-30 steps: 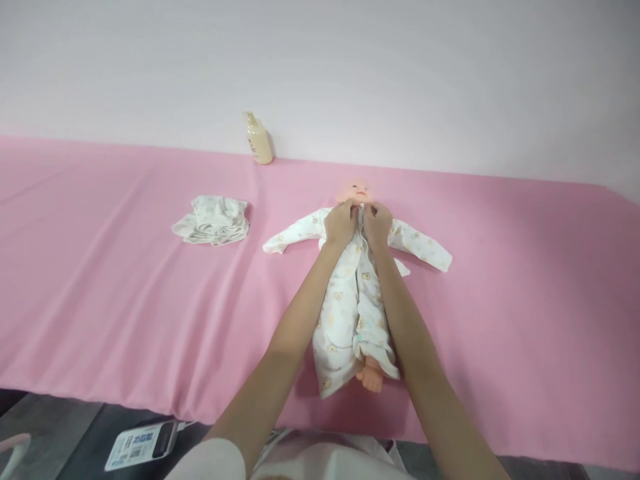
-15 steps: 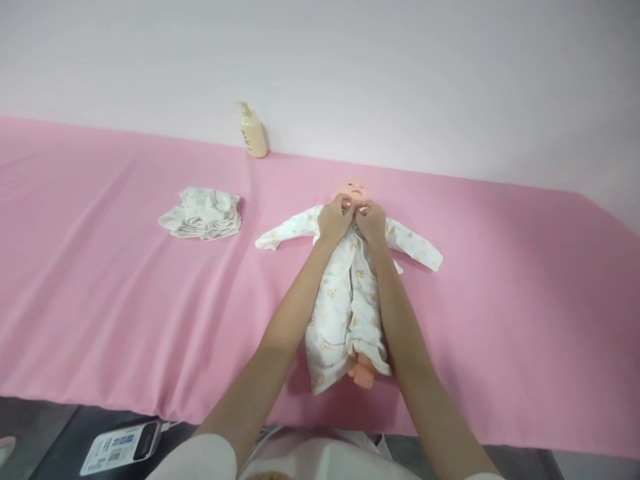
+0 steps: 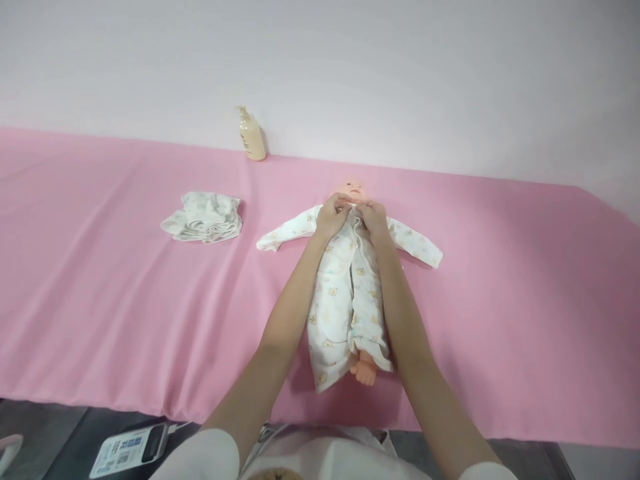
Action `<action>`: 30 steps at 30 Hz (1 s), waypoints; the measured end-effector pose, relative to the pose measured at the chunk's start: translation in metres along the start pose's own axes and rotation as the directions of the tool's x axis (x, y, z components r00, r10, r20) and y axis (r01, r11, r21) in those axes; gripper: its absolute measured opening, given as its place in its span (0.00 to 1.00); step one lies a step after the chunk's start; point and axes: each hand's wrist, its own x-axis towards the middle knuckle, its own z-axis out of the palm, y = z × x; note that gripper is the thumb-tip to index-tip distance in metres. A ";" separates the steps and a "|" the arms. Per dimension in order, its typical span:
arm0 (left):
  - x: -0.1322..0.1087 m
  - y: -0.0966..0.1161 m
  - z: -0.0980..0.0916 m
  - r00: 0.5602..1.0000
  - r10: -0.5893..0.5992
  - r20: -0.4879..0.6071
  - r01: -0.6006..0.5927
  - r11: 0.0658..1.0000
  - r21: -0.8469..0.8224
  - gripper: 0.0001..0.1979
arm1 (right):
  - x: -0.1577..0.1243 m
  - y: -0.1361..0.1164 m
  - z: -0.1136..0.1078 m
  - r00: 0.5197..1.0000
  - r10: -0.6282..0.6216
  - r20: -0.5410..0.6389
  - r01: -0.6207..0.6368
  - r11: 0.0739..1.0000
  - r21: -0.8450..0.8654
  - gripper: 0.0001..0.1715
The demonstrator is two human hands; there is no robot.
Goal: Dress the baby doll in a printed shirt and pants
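Observation:
A baby doll (image 3: 354, 189) lies on its back on the pink sheet (image 3: 125, 300), head toward the wall. It wears a white romper (image 3: 345, 300) printed with small bears; one bare foot (image 3: 364, 372) pokes out at the bottom. My left hand (image 3: 331, 217) and my right hand (image 3: 373, 221) are both closed, pinching the romper's front edges together at the collar, just under the doll's chin. The sleeves spread flat to either side.
A crumpled white garment (image 3: 204, 217) lies left of the doll. A cream pump bottle (image 3: 251, 135) stands at the back by the wall. Below the near edge of the sheet, a white labelled device (image 3: 131, 448) rests on the floor.
Both hands stay pinched at the romper's collar, shifting only slightly. My view moved a little, so the scene drifts in the frame.

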 end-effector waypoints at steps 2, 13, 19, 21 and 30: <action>0.001 -0.003 -0.001 1.000 0.010 0.028 -0.008 0.998 -0.066 0.09 | -0.001 -0.001 0.001 0.999 -0.040 -0.023 0.040 0.999 -0.003 0.10; -0.003 -0.002 -0.006 0.992 0.126 -0.004 -0.126 0.992 -0.028 0.09 | -0.015 -0.018 -0.003 0.971 -0.238 0.013 0.226 0.902 -0.367 0.14; -0.003 0.001 -0.006 0.992 0.124 -0.023 -0.126 0.984 -0.129 0.17 | -0.016 -0.017 0.001 0.964 -0.263 0.023 0.247 0.867 -0.433 0.14; -0.003 0.001 -0.006 0.995 0.083 -0.061 -0.089 0.991 -0.102 0.17 | -0.018 -0.018 0.003 0.957 -0.290 -0.008 0.257 0.859 -0.444 0.13; -0.006 0.005 -0.005 0.987 0.139 -0.080 -0.111 0.952 0.285 0.11 | -0.013 -0.015 0.000 0.954 -0.299 0.013 0.275 0.859 -0.432 0.16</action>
